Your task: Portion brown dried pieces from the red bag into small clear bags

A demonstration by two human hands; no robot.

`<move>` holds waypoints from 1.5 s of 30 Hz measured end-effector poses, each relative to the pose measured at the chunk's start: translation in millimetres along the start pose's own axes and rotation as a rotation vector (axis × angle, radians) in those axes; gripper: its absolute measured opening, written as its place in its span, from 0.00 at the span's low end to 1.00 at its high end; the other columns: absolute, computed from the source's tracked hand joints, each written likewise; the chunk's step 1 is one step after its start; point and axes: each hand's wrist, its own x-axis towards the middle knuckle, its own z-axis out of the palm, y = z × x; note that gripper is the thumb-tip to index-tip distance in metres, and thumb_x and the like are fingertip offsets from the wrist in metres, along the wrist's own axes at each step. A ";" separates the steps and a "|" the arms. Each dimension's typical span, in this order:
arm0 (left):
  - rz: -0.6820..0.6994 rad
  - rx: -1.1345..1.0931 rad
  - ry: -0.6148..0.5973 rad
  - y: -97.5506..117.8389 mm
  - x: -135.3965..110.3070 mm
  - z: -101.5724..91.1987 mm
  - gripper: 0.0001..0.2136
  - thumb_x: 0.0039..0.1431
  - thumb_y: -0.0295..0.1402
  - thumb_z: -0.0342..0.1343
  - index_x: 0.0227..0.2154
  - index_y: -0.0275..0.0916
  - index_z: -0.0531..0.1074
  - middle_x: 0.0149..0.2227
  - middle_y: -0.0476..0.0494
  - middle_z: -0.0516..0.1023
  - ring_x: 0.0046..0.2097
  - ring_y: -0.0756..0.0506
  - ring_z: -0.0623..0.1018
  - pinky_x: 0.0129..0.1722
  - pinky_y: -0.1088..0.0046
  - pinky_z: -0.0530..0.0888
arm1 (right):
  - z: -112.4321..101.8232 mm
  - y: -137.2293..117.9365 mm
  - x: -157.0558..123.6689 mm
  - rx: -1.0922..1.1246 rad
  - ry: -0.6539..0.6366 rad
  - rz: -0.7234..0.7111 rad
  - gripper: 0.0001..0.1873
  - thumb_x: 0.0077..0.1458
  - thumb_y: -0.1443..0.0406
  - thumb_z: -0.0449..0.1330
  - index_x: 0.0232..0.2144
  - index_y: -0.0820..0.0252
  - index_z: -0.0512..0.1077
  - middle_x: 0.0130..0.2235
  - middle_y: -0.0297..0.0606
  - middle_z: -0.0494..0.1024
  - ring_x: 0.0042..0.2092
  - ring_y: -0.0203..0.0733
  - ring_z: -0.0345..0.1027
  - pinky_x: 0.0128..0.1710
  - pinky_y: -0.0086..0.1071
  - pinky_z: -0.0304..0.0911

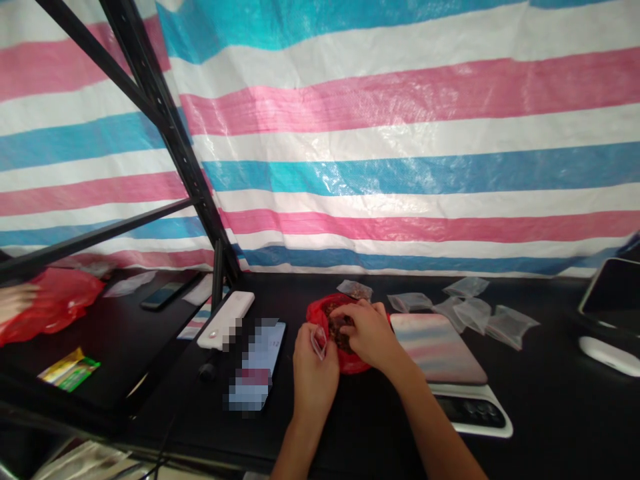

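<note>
My left hand [313, 363] is closed round a small clear plastic bag [319, 341], held upright beside a red plastic bag [320, 312] that lies open on the black table [540, 400]. My right hand [363, 330] reaches into the red bag, fingers pinched among dark brown pieces [341, 325]. What the fingers hold is too small to make out.
A small scale [453, 363] with a shiny platform sits right of my hands. Several small clear bags [470, 310] lie behind it. A phone [257, 363] and white power bank [225, 320] lie left. A black shelf frame [165, 127] stands at left, with another person's hand [15, 300] and a red bag [60, 300] beyond.
</note>
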 end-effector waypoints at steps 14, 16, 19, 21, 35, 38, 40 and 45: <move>0.136 0.150 0.072 -4.5 1.3 -13.5 0.00 0.59 0.31 0.58 0.33 0.42 0.73 0.40 0.43 0.73 0.47 0.39 0.73 0.50 0.57 0.70 | -15.6 -15.4 -25.4 0.278 0.149 -0.038 0.18 0.56 0.72 0.59 0.47 0.51 0.79 0.47 0.38 0.82 0.49 0.48 0.70 0.54 0.44 0.59; 0.122 0.134 0.069 -2.8 1.0 -15.1 0.02 0.57 0.28 0.58 0.33 0.42 0.73 0.40 0.43 0.73 0.46 0.40 0.74 0.49 0.58 0.71 | -13.7 -24.1 -27.2 0.297 0.124 -0.093 0.19 0.56 0.73 0.57 0.46 0.52 0.79 0.47 0.38 0.81 0.50 0.48 0.70 0.55 0.44 0.60; 0.104 0.096 0.095 -2.2 1.1 -16.5 0.05 0.54 0.24 0.57 0.32 0.41 0.73 0.40 0.43 0.74 0.43 0.41 0.75 0.46 0.59 0.73 | -10.3 -37.2 -30.4 0.337 0.071 -0.128 0.22 0.58 0.75 0.55 0.48 0.51 0.78 0.50 0.39 0.78 0.51 0.45 0.70 0.55 0.39 0.63; 0.090 0.078 0.114 -2.6 1.2 -16.6 0.09 0.52 0.21 0.56 0.33 0.40 0.74 0.40 0.43 0.74 0.43 0.41 0.75 0.45 0.60 0.73 | -8.6 -43.5 -32.3 0.377 0.038 -0.159 0.24 0.58 0.76 0.53 0.50 0.49 0.78 0.53 0.39 0.75 0.53 0.42 0.70 0.56 0.36 0.64; 0.020 0.055 0.138 0.6 0.4 -13.4 0.10 0.51 0.24 0.60 0.37 0.40 0.74 0.43 0.43 0.72 0.46 0.40 0.74 0.50 0.58 0.72 | -4.9 -42.4 -29.8 0.268 0.185 -0.367 0.25 0.60 0.76 0.49 0.50 0.51 0.77 0.53 0.37 0.80 0.55 0.42 0.71 0.59 0.40 0.64; 0.045 0.090 0.157 1.0 -0.2 -14.5 0.08 0.52 0.25 0.61 0.36 0.40 0.74 0.42 0.42 0.72 0.47 0.40 0.73 0.50 0.58 0.72 | -1.3 -35.9 -28.0 0.273 0.221 -0.290 0.24 0.61 0.72 0.52 0.55 0.50 0.74 0.57 0.37 0.77 0.58 0.44 0.69 0.61 0.41 0.62; 0.071 0.113 0.182 1.9 -0.3 -15.5 0.04 0.55 0.28 0.61 0.34 0.41 0.74 0.41 0.43 0.71 0.46 0.40 0.73 0.50 0.58 0.71 | 0.5 -26.8 -25.0 0.245 0.288 -0.205 0.23 0.61 0.70 0.54 0.57 0.51 0.72 0.57 0.39 0.76 0.58 0.46 0.68 0.62 0.44 0.61; 0.079 0.133 0.200 0.4 0.7 -17.2 0.04 0.58 0.30 0.60 0.30 0.42 0.71 0.36 0.46 0.71 0.40 0.42 0.72 0.44 0.64 0.70 | -0.1 7.1 -14.4 0.023 0.471 -0.015 0.17 0.62 0.65 0.54 0.50 0.57 0.75 0.53 0.48 0.77 0.55 0.53 0.68 0.58 0.48 0.61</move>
